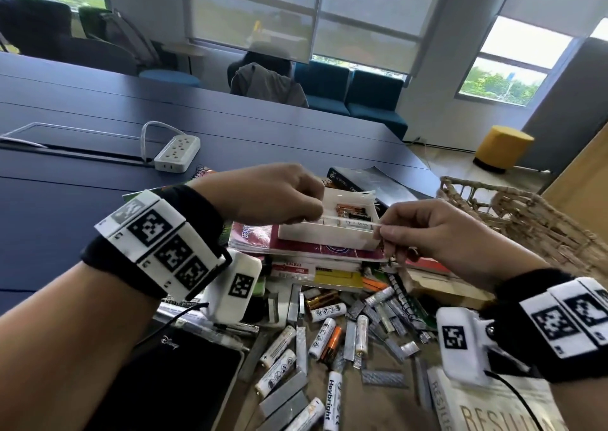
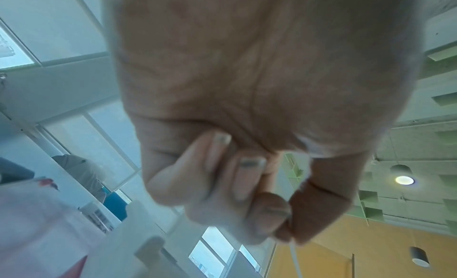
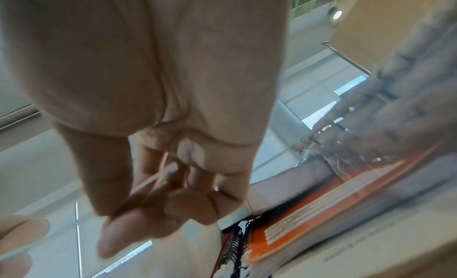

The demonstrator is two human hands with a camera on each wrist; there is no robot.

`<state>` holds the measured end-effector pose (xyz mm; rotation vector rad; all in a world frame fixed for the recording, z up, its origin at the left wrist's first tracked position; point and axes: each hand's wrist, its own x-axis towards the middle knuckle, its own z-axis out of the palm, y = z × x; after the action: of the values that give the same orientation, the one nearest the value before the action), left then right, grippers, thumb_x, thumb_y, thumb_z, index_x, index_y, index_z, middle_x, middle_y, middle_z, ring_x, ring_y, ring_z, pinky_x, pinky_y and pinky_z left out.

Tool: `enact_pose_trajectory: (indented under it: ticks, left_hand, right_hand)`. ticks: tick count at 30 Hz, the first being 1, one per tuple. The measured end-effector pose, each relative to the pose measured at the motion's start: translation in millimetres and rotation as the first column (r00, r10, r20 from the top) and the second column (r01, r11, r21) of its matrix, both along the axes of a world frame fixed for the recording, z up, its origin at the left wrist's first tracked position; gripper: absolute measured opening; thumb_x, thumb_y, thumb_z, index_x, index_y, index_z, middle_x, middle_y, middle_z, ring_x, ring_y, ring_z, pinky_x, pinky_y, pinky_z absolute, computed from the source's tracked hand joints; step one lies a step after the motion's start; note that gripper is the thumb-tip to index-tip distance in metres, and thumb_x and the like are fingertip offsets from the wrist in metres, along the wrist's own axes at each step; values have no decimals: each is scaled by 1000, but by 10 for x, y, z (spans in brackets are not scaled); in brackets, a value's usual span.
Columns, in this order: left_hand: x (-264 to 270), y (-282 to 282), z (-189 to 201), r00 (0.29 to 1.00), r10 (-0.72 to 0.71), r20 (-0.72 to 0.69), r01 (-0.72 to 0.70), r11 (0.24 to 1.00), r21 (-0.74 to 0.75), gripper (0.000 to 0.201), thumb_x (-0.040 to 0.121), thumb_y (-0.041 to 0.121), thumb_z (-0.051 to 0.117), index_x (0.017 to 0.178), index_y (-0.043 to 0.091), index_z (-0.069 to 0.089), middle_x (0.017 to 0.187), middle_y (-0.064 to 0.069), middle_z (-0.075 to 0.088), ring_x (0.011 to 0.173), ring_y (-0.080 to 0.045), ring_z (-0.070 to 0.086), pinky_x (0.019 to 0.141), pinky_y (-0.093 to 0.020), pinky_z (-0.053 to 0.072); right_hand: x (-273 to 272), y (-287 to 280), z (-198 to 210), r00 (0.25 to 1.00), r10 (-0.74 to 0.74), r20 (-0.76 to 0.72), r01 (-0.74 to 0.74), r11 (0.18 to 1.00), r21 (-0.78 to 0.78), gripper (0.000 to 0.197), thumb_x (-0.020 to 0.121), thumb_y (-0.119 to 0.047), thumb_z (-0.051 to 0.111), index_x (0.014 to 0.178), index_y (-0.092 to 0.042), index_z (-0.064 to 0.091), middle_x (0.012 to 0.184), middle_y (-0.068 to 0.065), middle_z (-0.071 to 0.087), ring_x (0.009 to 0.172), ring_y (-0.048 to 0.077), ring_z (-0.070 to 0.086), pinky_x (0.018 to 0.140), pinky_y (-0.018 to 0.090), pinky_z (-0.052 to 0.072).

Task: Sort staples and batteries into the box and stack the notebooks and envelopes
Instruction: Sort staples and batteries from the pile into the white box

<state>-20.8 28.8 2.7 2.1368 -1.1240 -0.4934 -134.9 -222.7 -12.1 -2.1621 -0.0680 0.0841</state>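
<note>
A thin white strip point(image 1: 348, 224) is pinched at its two ends, one end by the left hand point(image 1: 273, 197) and the other by the right hand point(image 1: 424, 233). It is held flat over the white box point(image 1: 329, 236). It looks like a wall piece for splitting the box in two.

The strip should be kept level and pushed down slowly, so the batteries inside are not squashed. The box sits on a pile of notebooks point(image 1: 260, 238), so it should be pressed gently or the pile may tip.

One box is seen. About three batteries lie inside it. Around a dozen loose batteries point(image 1: 327, 312) and many grey staple bars point(image 1: 383, 378) are left on the table; the exact count cannot be told. One woven basket point(image 1: 526, 220) stands at the right.
</note>
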Motion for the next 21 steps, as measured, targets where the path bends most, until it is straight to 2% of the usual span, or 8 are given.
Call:
enact_pose_trajectory:
  ticks: [4, 9, 13, 16, 18, 21]
  left_hand:
    - [87, 31, -35, 992, 122, 42, -116, 986, -120, 15, 99, 19, 64, 86, 12, 66, 63, 7, 60, 52, -5, 49, 52, -17, 42]
    - [162, 43, -93, 959, 246, 140, -209, 949, -235, 11, 97, 23, 68, 89, 15, 69, 76, 0, 67, 55, 2, 56, 55, -13, 45]
    - [212, 9, -165, 928, 313, 201, -248, 923, -293, 6, 96, 20, 71, 90, 17, 71, 80, 2, 69, 63, 5, 57, 59, -7, 43]
    - [248, -2, -223, 901, 374, 221, -296, 901, -317, 4, 95, 16, 71, 94, 19, 74, 83, 10, 71, 73, 2, 64, 63, -6, 44]
    - [268, -2, -250, 897, 386, 217, -314, 900, -302, 8, 95, 16, 71, 102, 18, 74, 91, 9, 73, 83, -3, 68, 69, -6, 49]
    - [268, 10, -268, 919, 327, 218, -283, 935, -211, 32, 91, 30, 76, 121, 19, 70, 114, 8, 73, 102, -5, 67, 88, -15, 53]
  right_hand:
    - [66, 14, -34, 973, -195, 121, 165, 961, 221, 15, 98, -11, 62, 94, -2, 74, 76, 14, 65, 63, 21, 54, 60, 29, 44]
    - [184, 101, 37, 915, -351, 200, 229, 859, 459, 12, 95, -12, 64, 93, -4, 73, 73, 9, 64, 58, 15, 52, 58, 29, 38]
    - [312, 150, 37, 880, -431, 201, 222, 746, 628, 7, 87, -12, 71, 91, -7, 70, 71, 6, 65, 59, 13, 54, 53, 22, 46]
    - [446, 120, -27, 850, -492, 190, 266, 711, 651, 7, 92, -12, 72, 85, -13, 73, 71, 4, 66, 61, 12, 56, 54, 18, 50]
    - [535, 92, -91, 833, -528, 168, 319, 705, 633, 9, 93, -14, 72, 84, -15, 71, 69, 1, 67, 60, 12, 56, 52, 18, 48]
    - [608, 52, -175, 829, -547, 114, 361, 680, 638, 10, 94, -15, 71, 84, -15, 68, 65, -1, 65, 54, 9, 50, 48, 18, 45]
